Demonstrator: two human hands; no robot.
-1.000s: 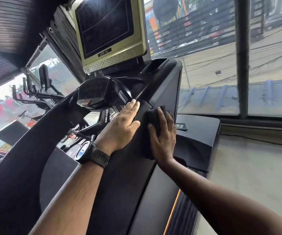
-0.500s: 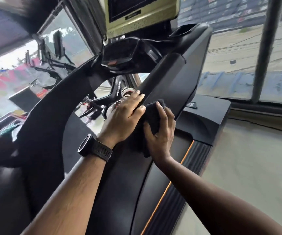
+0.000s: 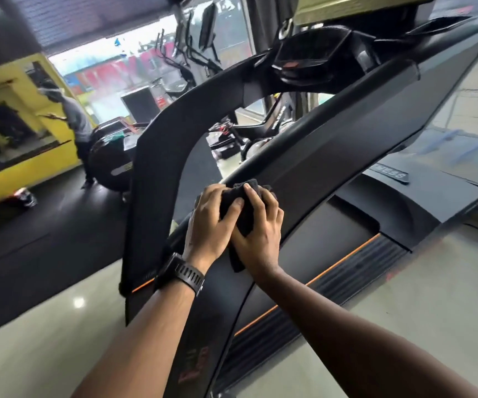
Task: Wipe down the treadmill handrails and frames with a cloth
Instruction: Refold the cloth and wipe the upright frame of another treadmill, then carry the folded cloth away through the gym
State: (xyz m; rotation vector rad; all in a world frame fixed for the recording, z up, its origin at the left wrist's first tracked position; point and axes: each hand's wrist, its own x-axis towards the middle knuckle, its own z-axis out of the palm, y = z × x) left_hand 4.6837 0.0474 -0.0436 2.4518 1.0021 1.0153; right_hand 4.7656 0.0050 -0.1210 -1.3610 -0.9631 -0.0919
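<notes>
A dark cloth (image 3: 242, 208) is bunched on the black right handrail (image 3: 332, 133) of the treadmill, low on its sloping length. My left hand (image 3: 210, 225), with a black watch on the wrist, curls over the rail and the cloth from the left, thumb on the fabric. From the right, my right hand (image 3: 260, 239) grips the cloth, fingers bent over its top. The two hands touch each other. The rail rises toward the console (image 3: 312, 56). The left frame upright (image 3: 157, 168) stands on the other side of the dark belt (image 3: 332, 225).
The motor cover (image 3: 418, 202) lies ahead, with a window behind it. A spin bike (image 3: 263, 127) and other machines stand beyond the frame. A person (image 3: 77, 122) stands by a yellow wall (image 3: 8, 133) at left, and a small can (image 3: 26, 196) sits on the floor there.
Both hands have slid down the handrail with the cloth. My left hand, flat on the rail before, now curls onto the cloth. The view has swung left.
</notes>
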